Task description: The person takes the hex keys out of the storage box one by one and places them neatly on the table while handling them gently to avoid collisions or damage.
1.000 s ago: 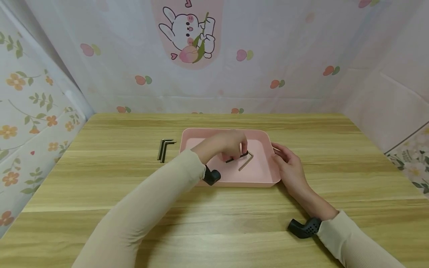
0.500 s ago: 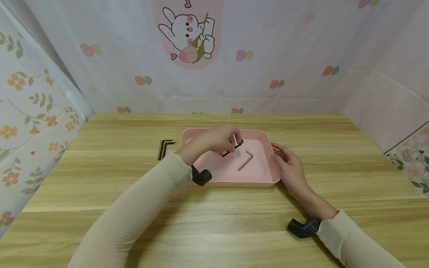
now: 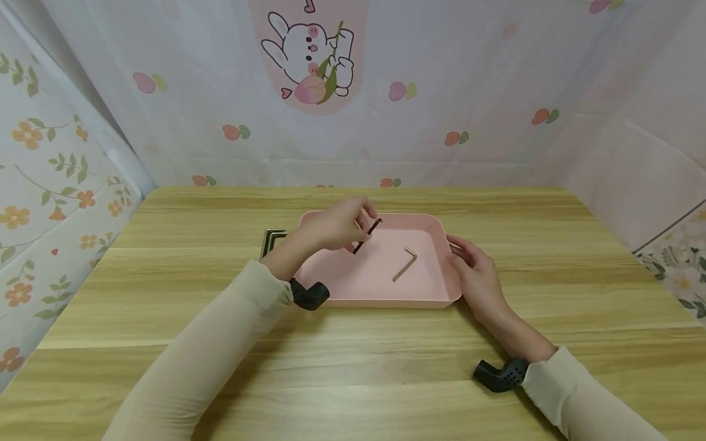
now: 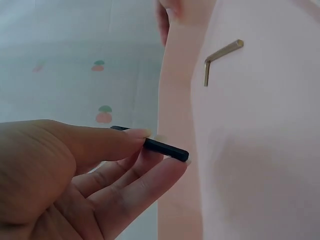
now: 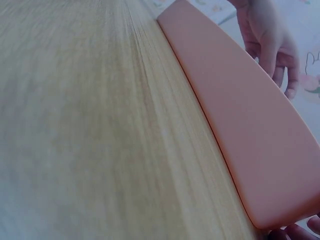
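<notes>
My left hand (image 3: 344, 223) pinches a black hex key (image 3: 366, 236) between thumb and fingers, above the left part of a pink tray (image 3: 380, 302). In the left wrist view, the thumb presses on the black hex key (image 4: 167, 149) from above, and part of it is hidden by the thumb. Lying on the tray floor, right of centre, is a bronze-coloured hex key (image 3: 406, 264). My right hand (image 3: 482, 278) holds the tray's right side, thumb by the rim and fingers along the outer wall. Only its fingertips (image 5: 295, 233) show in the right wrist view, by the tray corner.
Left of the tray, L-shaped hex keys (image 3: 267, 242) lie side by side on the wooden table (image 3: 386, 373), partly covered by the left forearm. Behind the table hangs a patterned cloth (image 3: 419, 122). Each wrist wears a black camera mount (image 3: 499, 375).
The left hand has lifted the black hex key off the tray floor and carried it left and back, away from the bronze-coloured one. My right hand stays at the tray.
</notes>
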`<state>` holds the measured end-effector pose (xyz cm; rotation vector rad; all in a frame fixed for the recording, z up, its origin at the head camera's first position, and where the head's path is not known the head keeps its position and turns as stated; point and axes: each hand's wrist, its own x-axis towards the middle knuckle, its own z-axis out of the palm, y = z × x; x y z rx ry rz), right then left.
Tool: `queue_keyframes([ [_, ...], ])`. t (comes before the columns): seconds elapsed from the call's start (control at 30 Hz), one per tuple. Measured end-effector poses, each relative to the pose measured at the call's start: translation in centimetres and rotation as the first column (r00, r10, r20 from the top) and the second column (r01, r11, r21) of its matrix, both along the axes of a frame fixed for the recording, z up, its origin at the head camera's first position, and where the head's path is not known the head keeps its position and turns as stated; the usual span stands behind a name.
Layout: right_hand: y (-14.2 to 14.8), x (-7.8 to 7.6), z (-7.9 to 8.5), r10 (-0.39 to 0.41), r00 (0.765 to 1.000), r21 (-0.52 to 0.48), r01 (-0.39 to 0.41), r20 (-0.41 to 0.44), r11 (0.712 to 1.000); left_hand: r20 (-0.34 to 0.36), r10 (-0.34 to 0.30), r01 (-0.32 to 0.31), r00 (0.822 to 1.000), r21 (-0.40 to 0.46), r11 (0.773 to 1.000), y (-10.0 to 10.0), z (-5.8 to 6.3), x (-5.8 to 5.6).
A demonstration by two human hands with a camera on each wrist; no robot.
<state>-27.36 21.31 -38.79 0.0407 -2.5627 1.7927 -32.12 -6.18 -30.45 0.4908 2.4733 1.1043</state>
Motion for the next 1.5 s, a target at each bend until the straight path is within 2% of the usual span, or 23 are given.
queue_keyframes([
  [0.37, -0.1, 0.1, 0.3, 0.007, 1.0, -0.017, -0.006, 0.011, 1.0, -0.095, 0.003, 0.0, 0.995, 0.034, 0.999, -2.2, -0.8, 0.7],
  [0.5, -0.2, 0.0, 0.3, 0.008, 1.0, -0.014, -0.008, 0.01, 1.0, -0.108, 0.04, -0.034, 0.993, 0.05, 0.998, -3.0, -0.9, 1.0],
  [0.63, -0.3, 0.0, 0.4, 0.016, 1.0, -0.026, -0.016, 0.016, 1.0, -0.118, 0.105, -0.095, 0.987, 0.088, 0.992, -3.7, -1.1, 1.4],
  [0.73, -0.4, 0.0, 0.5, 0.019, 1.0, -0.031, -0.018, 0.023, 0.999, -0.122, 0.155, -0.14, 0.98, 0.126, 0.982, -4.3, -1.3, 1.6],
  [0.83, -0.4, 0.0, 0.5, 0.016, 1.0, -0.029, -0.015, 0.026, 0.999, -0.125, 0.178, -0.158, 0.976, 0.155, 0.975, -4.8, -1.3, 1.7],
  [1.13, -0.2, -0.1, 0.3, 0.007, 1.0, -0.01, -0.007, 0.009, 1.0, -0.093, 0.204, -0.186, 0.974, 0.176, 0.967, -5.7, -1.2, 1.8],
  [1.5, 0.0, 0.1, 0.1, 0.009, 1.0, 0.02, -0.009, 0.002, 1.0, -0.093, 0.23, -0.206, 0.969, 0.217, 0.954, -7.7, -0.9, 2.0],
])
